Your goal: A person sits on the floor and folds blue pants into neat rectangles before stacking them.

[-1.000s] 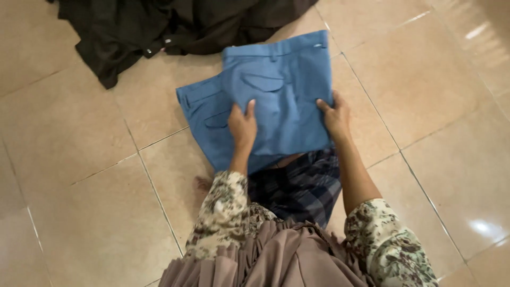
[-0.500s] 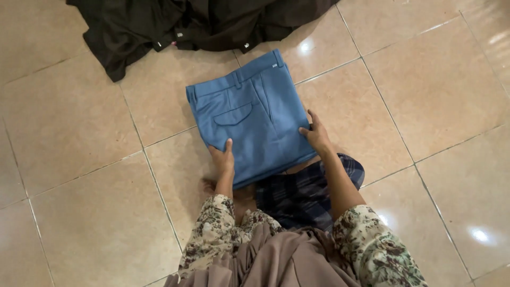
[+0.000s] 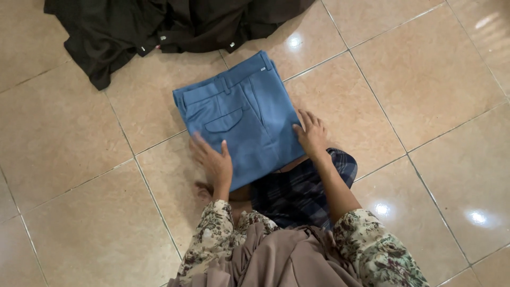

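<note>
- Blue trousers (image 3: 245, 119) lie folded into a neat square on the floor (image 3: 425, 79), close to the middle of the tiles and right in front of the person.
- Their waistband points to the far side, and a back pocket shows on top.
- The left hand (image 3: 213, 159) lies flat on the near left edge of the blue trousers, partly on the cloth and partly on the floor.
- Its fingers (image 3: 201, 143) are spread out and open. They grip nothing.
- The right hand (image 3: 312, 135) lies flat at the near right edge of the blue trousers, touching the cloth.
- Its fingers (image 3: 308, 118) are open and spread too. They hold nothing.
- A dark checked cloth (image 3: 303, 188) covers the person's lap. The near edge of the blue trousers lies just over it.
- Both arms wear flowery sleeves (image 3: 372, 247), and a brown cloth (image 3: 281, 263) hangs down between them.
- A pile of black clothes (image 3: 159, 26) lies crumpled on the floor at the far side, just past the blue trousers. Its edge is very near the waistband, but I cannot tell if they touch.
- The floor is made of big shiny tan tiles with thin lines between them. Bright spots of light shine on it on the right side.
</note>
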